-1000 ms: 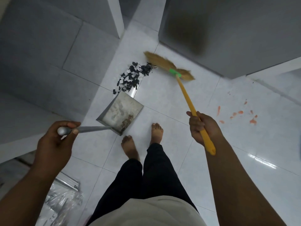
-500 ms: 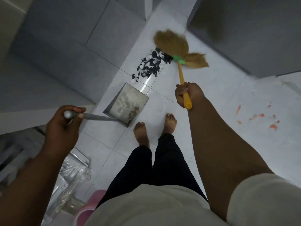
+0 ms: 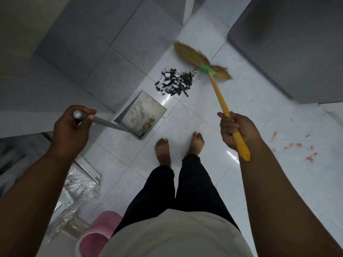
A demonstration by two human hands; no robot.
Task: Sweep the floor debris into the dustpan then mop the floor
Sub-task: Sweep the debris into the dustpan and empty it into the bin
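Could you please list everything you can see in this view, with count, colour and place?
broom: one, yellow handle, straw head, just past the debris
dustpan: one, grey metal, on the floor near the debris
debris: one pile, black, between dustpan and broom head
stains: several, orange, floor at right
bucket: one, pink, bottom left
plastic wrap: one heap, clear, lower left
floor: white tiles
left hand: grips dustpan handle
right hand: grips broom handle
feet: two, bare, centre
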